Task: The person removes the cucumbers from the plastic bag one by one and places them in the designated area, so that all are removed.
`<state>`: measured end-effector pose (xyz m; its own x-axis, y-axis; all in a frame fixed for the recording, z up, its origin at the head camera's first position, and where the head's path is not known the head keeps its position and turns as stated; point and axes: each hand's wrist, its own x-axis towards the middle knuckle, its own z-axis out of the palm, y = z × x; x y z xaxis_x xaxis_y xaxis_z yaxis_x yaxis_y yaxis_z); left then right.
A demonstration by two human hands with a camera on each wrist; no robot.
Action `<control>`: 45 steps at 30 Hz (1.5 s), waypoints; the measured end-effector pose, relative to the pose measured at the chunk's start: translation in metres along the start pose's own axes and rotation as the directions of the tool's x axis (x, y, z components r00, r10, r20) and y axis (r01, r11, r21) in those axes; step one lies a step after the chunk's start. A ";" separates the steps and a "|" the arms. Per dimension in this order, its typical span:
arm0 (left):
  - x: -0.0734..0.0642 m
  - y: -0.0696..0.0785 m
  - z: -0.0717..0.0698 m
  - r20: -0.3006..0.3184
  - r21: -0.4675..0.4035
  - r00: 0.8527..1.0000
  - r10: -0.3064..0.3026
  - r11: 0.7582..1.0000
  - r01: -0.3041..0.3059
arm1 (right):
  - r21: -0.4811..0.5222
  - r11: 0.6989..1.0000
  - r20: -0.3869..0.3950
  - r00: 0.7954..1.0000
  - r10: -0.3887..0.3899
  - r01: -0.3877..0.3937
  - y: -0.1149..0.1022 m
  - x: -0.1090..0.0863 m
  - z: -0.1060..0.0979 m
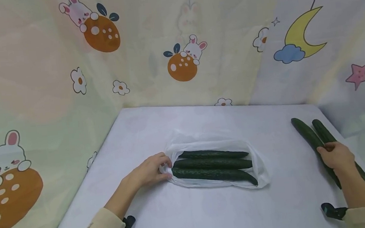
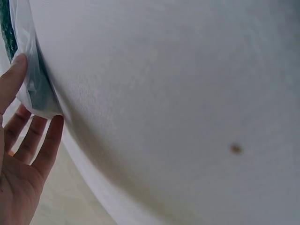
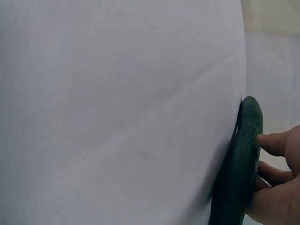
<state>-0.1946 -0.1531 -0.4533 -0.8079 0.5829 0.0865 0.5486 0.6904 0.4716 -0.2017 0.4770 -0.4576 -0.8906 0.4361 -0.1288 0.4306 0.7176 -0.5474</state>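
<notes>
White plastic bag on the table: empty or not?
Not empty: in the head view, three cucumbers lie side by side in the bag, its white plastic showing around them.

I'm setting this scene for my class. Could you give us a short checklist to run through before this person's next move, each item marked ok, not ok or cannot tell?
1. Plastic bag held: ok; the left hand holds its left end.
2. Middle cucumbers settled: ok; three lie side by side, bag film around them.
3. All cucumbers together: not ok; the outer pair is at the right side of the table.
4. Right hand placed: ok; it is at that pair.
5. Right hand's grip firm: cannot tell; its contact is partly hidden.
6. Bag mouth ready: cannot tell; where it opens is unclear.
</notes>
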 end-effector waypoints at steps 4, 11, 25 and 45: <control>-0.003 -0.001 0.001 0.013 -0.007 1.000 -0.004 1.000 0.004 | 0.025 1.000 -0.008 1.000 0.011 -0.010 -0.001 -0.002 0.003; -0.003 -0.001 0.001 0.018 0.005 0.999 -0.027 1.000 0.027 | 0.031 0.998 -0.082 0.995 -0.050 0.053 -0.012 -0.008 0.002; 0.002 0.001 -0.002 0.019 0.011 0.999 -0.032 0.999 0.031 | 0.119 0.963 -0.095 0.968 -0.231 0.241 -0.033 -0.011 -0.001; 0.000 0.003 -0.001 0.015 -0.001 0.999 -0.034 0.999 0.034 | 0.148 0.906 -0.092 0.917 -0.388 0.398 -0.073 -0.026 0.005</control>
<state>-0.1933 -0.1514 -0.4507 -0.8225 0.5659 0.0572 0.5211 0.7093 0.4747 -0.2106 0.4110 -0.4182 -0.9704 0.1715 0.1701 0.0141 0.7430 -0.6691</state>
